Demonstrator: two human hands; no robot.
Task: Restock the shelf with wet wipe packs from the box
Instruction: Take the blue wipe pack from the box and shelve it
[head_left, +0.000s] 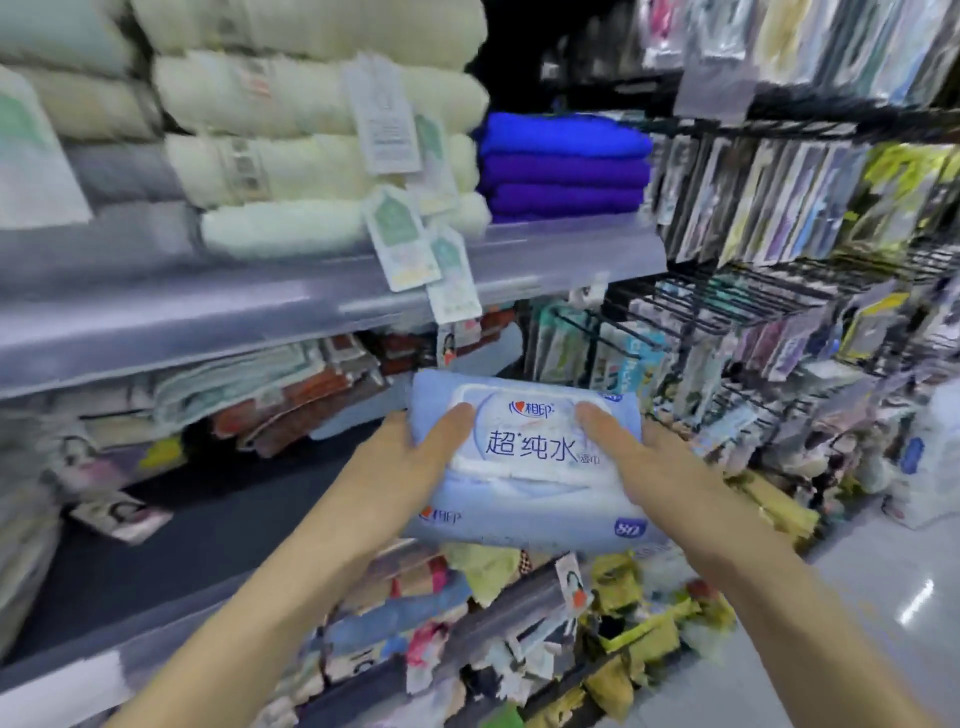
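Both hands, left hand (415, 447) and right hand (654, 462), squeeze the blue wet wipe pack (524, 467) in the air by the dark shelf (208, 519), maybe two stacked, so one could slip out and drop

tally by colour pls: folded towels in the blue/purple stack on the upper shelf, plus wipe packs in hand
Bright blue folded towel, top of the stack: 1
Purple folded towels beneath it: 3
Light blue plastic wet wipe packs, stacked and gripped between left hand and right hand: 2
Total: 6
Frame is blurred, so the purple count is approximate.
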